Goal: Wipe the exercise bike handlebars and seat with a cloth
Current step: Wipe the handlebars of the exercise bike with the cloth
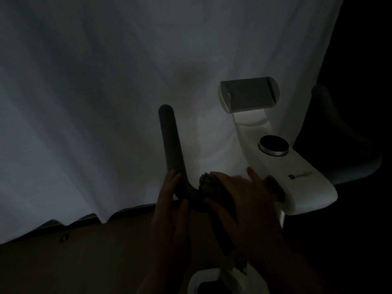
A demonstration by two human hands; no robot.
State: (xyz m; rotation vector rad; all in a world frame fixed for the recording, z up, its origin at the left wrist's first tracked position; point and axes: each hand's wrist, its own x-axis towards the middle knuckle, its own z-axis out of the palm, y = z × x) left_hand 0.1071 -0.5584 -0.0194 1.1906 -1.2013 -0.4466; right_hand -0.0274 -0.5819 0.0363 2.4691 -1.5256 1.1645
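The scene is very dark. The bike's left handlebar is a dark padded bar rising from a bend near the white console body. My left hand grips the bar at its bend, fingers on the far side and thumb on the near side. My right hand presses a dark crumpled cloth onto the horizontal part of the bar between the bend and the console. The right handlebar shows dimly at the far right. The seat is out of view.
A round black knob sits on the console, with a grey device holder above it. A white curtain hangs behind the bike, ending above a dark floor. A white rounded bike part shows at the bottom edge.
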